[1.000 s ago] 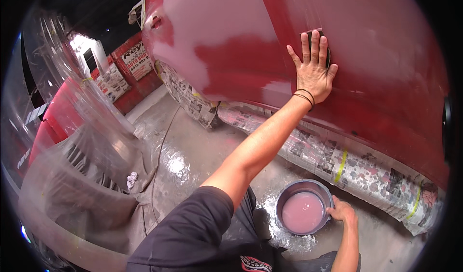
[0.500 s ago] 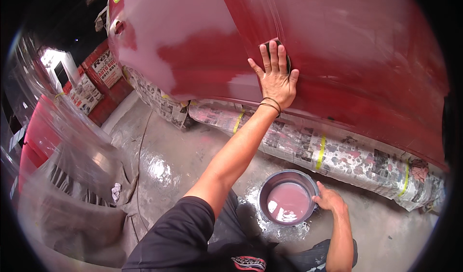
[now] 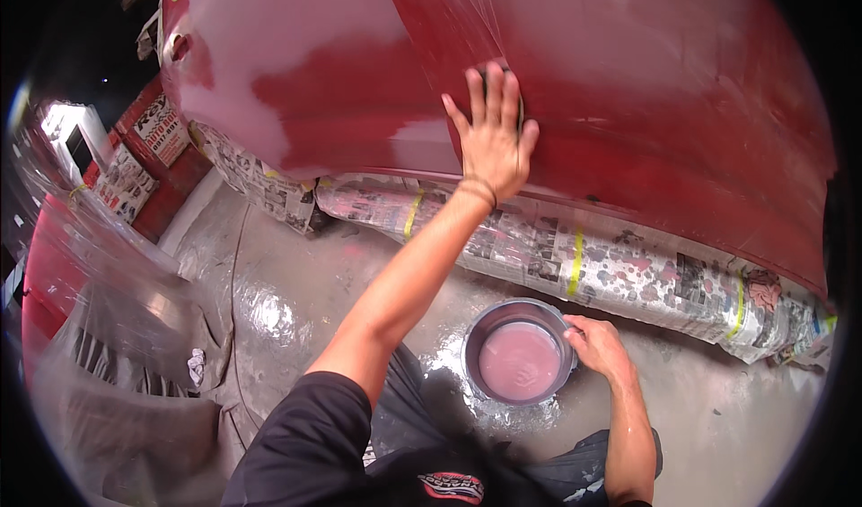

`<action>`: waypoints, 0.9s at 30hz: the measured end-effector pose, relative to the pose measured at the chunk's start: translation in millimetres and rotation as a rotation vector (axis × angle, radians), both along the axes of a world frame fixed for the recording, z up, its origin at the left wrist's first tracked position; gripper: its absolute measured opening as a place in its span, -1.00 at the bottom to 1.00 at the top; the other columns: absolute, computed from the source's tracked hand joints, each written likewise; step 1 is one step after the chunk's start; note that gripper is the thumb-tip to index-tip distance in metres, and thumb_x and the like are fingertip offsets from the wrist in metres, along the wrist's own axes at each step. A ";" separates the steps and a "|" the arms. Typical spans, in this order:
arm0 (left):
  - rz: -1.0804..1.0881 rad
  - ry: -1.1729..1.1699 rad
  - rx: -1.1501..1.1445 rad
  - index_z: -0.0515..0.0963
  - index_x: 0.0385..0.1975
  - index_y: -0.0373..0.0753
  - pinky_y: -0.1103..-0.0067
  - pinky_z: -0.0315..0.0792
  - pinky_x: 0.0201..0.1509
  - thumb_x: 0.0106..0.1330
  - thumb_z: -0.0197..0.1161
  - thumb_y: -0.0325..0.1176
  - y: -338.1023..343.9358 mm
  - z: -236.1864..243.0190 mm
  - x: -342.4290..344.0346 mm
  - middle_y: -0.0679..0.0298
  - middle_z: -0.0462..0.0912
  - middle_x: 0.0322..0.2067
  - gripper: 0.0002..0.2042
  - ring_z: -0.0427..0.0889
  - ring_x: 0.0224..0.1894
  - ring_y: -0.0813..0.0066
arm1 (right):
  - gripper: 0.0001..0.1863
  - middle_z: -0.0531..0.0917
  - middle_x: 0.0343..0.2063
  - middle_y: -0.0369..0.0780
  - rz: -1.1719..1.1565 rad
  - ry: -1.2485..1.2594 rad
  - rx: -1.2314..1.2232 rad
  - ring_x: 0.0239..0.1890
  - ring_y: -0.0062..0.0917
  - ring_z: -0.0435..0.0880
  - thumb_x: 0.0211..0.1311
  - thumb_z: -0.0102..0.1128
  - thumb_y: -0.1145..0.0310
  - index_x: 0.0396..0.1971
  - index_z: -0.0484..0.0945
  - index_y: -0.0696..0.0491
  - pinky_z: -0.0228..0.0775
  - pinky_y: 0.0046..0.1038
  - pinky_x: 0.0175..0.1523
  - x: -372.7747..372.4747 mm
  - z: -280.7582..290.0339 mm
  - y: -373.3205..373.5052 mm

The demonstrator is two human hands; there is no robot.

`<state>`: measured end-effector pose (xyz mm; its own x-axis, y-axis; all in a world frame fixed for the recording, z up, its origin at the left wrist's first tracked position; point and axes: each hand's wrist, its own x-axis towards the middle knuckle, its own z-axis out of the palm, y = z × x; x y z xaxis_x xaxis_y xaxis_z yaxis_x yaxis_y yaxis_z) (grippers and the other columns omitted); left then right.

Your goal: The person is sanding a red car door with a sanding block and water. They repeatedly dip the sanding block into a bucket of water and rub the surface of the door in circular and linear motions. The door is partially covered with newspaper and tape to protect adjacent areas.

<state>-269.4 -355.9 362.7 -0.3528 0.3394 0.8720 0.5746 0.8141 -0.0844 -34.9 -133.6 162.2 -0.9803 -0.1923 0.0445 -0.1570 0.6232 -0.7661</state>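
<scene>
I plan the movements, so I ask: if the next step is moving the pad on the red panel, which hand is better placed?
Probably the left hand: it lies over the dark pad, against the red panel. The right hand is lower, holding the grey bucket at its rim.

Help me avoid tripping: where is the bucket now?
In the head view, the bucket is on the floor, lower right of centre, below the newspaper covering, with the right hand holding its right side.
</scene>
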 end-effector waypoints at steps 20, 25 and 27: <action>-0.762 -1.302 0.316 0.65 0.03 -0.19 0.54 0.45 -0.04 0.23 0.55 -0.25 -49.5 -165.5 178.9 0.35 0.46 -0.32 -0.60 0.48 -0.22 0.56 | -0.69 0.70 -0.34 -0.30 -0.406 -0.467 -0.675 -0.41 -0.68 0.66 0.42 0.34 0.27 -0.03 0.51 0.12 0.55 -0.61 -0.41 12.8 -32.1 -39.5; -1.695 -1.743 0.042 0.77 -0.08 -0.21 0.46 0.45 -0.13 0.17 0.61 -0.23 -65.0 -79.5 225.8 0.26 0.64 -0.28 -0.64 0.57 -0.24 0.37 | -0.65 0.67 -0.34 -0.29 -0.477 -0.559 -0.625 -0.41 -0.67 0.66 0.40 0.36 0.25 -0.02 0.50 0.17 0.57 -0.60 -0.47 20.5 -30.2 -45.5; -2.222 -1.553 0.079 0.73 -0.08 -0.21 0.30 0.44 -0.13 0.37 0.43 -0.08 -62.6 -69.7 256.0 0.19 0.59 -0.29 -0.67 0.58 -0.22 0.20 | -0.64 0.66 -0.32 -0.28 -0.462 -0.579 -0.587 -0.40 -0.66 0.66 0.38 0.38 0.24 -0.03 0.50 0.16 0.57 -0.60 -0.47 23.4 -33.9 -50.2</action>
